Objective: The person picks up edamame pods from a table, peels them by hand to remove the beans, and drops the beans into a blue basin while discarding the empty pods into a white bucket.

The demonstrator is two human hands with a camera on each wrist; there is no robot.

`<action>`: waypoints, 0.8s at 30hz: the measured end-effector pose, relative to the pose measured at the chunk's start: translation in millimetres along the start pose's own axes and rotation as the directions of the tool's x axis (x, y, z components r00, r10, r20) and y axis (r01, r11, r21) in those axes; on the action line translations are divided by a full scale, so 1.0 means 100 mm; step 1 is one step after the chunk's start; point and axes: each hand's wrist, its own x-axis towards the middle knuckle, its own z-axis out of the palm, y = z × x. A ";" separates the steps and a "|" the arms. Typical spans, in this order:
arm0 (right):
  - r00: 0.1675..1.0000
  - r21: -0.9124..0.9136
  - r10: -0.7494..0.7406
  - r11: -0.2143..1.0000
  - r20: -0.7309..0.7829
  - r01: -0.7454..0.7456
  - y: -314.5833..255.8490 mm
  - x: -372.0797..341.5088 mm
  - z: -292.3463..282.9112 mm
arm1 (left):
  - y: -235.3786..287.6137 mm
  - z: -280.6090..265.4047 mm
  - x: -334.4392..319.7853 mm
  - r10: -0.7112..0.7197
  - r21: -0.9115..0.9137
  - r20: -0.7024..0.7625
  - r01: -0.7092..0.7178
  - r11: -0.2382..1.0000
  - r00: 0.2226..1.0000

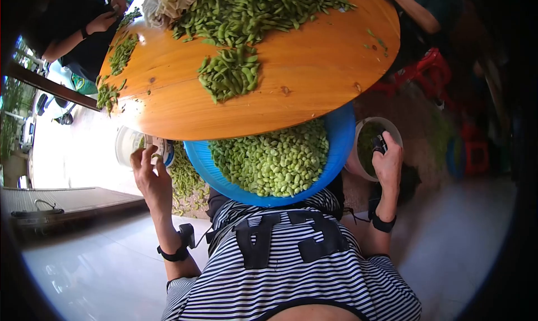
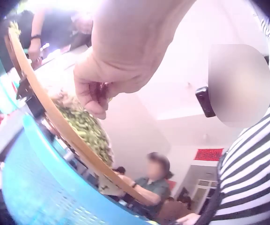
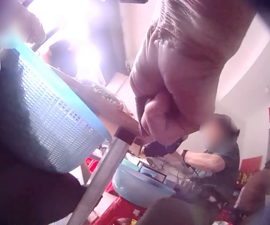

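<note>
My left hand is raised at the left, over a white bucket, with its fingers bent. In the left wrist view its thumb and fingertips come together; a small pale-green piece shows among them. Out to the right, over a pale bucket with green stuff inside, my right hand grips a small black tool. Its kind is mostly hidden by the fingers. Between both hands a blue perforated basket sits at my lap, holding shelled green beans.
The wooden table has its rounded edge over the basket's far side. On it lie a large heap of green bean pods and a smaller pile. More pods cover the floor at left. Other people's arms reach the table's sides.
</note>
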 end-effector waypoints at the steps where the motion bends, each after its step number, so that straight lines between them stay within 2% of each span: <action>1: 0.999 0.022 -0.029 0.999 -0.017 0.029 -0.02 0.00 0.01 | 0.02 -0.01 0.00 -0.033 0.169 0.018 0.030 0.985 0.999; 2: 0.998 0.042 -0.057 0.997 -0.035 0.059 -0.05 0.02 0.02 | 0.05 0.00 0.02 -0.039 0.170 0.012 0.036 0.985 0.999; 3: 0.997 0.042 -0.064 0.997 -0.034 0.066 -0.10 0.04 0.01 | 0.09 0.01 0.04 -0.003 0.081 -0.036 0.006 0.997 0.999; 4: 1.000 0.045 -0.010 0.999 0.013 0.009 -0.16 0.04 -0.03 | 0.14 0.02 0.07 0.028 -0.006 -0.085 -0.028 1.000 0.996; 5: 0.997 0.044 0.042 0.998 0.061 -0.045 -0.21 0.06 -0.06 | 0.19 0.03 0.12 0.011 -0.108 -0.035 -0.015 0.994 0.999; 6: 0.998 0.041 0.031 0.999 0.063 -0.034 -0.17 0.08 -0.02 | 0.23 0.05 0.15 0.023 -0.117 0.005 -0.022 0.993 1.000; 8: 0.999 0.152 -0.034 0.988 0.022 0.030 -0.02 0.13 0.14 | 0.23 0.17 0.14 0.016 -0.118 0.064 -0.008 0.993 0.998; 10: 0.992 0.245 -0.005 0.969 0.125 -0.026 0.02 0.20 0.27 | 0.27 0.27 0.09 -0.021 -0.037 -0.013 0.020 0.999 1.000; 11: 0.987 0.327 -0.051 0.945 0.153 -0.002 0.09 0.22 0.35 | 0.29 0.27 0.07 -0.061 -0.053 0.006 0.061 0.997 0.998; 12: 0.987 0.327 -0.053 0.945 0.153 0.000 0.09 0.23 0.34 | 0.30 0.27 0.05 -0.101 -0.069 0.025 0.103 0.992 0.995; 13: 0.957 0.570 -0.003 0.804 0.288 -0.169 0.08 0.25 0.33 | 0.32 0.26 0.03 -0.102 -0.068 0.021 0.103 0.992 0.995; 14: 0.905 0.736 0.001 0.582 0.425 -0.346 0.06 0.28 0.34 | 0.34 0.23 0.01 -0.067 -0.105 0.004 0.067 0.992 0.998; 15: 0.915 0.846 -0.069 0.414 0.397 -0.336 0.02 0.26 0.37 | 0.36 0.22 0.02 -0.030 -0.141 -0.013 0.028 0.990 0.999; 16: 0.916 0.848 -0.074 0.413 0.394 -0.331 -0.04 0.23 0.36 | 0.38 0.21 0.05 -0.030 -0.141 -0.020 0.027 0.990 0.999; 18: 0.912 0.826 0.097 0.394 0.399 -0.403 -0.17 0.17 0.31 | 0.42 0.19 0.13 0.103 -0.250 -0.056 -0.114 0.961 0.993; 20: 0.894 0.825 0.028 0.374 0.446 -0.423 -0.11 0.13 0.32 | 0.64 0.15 0.24 0.093 -0.300 -0.101 -0.120 0.946 0.991; 22: 0.877 0.750 0.069 0.489 0.476 -0.445 -0.12 0.04 0.28 | 0.80 0.15 0.37 0.128 -0.400 0.023 -0.108 0.910 0.992; 23: 0.888 0.748 0.073 0.510 0.454 -0.425 -0.18 -0.02 0.23 | 0.92 0.14 0.44 0.212 -0.433 -0.010 -0.195 0.880 0.977; 24: 0.887 0.749 0.071 0.507 0.457 -0.426 -0.17 -0.09 0.20 | 0.99 0.18 0.51 0.259 -0.469 0.034 -0.214 0.857 0.965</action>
